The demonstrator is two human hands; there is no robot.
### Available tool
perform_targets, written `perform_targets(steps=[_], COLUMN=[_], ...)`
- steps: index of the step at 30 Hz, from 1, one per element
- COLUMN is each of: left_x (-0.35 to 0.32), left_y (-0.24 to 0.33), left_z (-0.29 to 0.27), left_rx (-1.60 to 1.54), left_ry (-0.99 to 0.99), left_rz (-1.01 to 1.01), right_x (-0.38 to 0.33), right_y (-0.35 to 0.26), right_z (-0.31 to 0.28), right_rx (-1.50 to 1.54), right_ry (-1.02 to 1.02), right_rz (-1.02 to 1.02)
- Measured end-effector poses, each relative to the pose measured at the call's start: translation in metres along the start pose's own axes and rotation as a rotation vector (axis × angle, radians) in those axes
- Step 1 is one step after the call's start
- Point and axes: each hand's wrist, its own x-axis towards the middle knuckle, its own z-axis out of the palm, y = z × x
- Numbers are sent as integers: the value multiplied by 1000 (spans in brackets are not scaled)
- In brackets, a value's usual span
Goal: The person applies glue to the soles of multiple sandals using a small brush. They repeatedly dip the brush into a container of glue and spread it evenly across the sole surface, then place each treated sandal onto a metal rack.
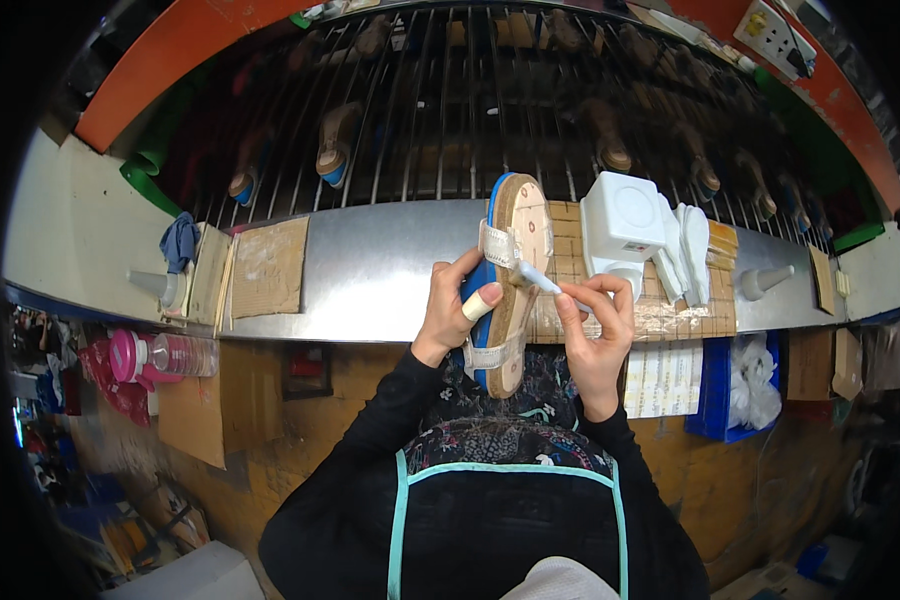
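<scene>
Hands (450, 310) round blue-soled sandal (510, 270)

Both forearms up from the lower edge in black sleeves, elbows wide, wrists converging at centre. Left hand (457, 305) raised, back toward the camera, fingers curled in a closed grip, thumb laid across with a pale bandage near its tip. Right hand (598, 330) just beside it, slightly lower, palm turned inward, thumb and forefinger pinched together, remaining fingers loosely bent. Hands close together, not touching.
</scene>
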Motion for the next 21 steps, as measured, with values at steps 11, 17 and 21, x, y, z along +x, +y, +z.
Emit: perform_targets(steps=[11,17,21], left_x=[2,13,32], left_y=[-9,-31,-51], left_z=[6,5,3], left_rx=[-543,-1078,-1623], left_ry=[-127,105,-162], left_rz=[-172,-476,-481], right_x=[37,-6,-13], right_y=[17,54,112], right_z=[10,10,17], right_rx=[-437,562,1608], right_ry=[227,-235,-406], right_rz=[-262,248,593])
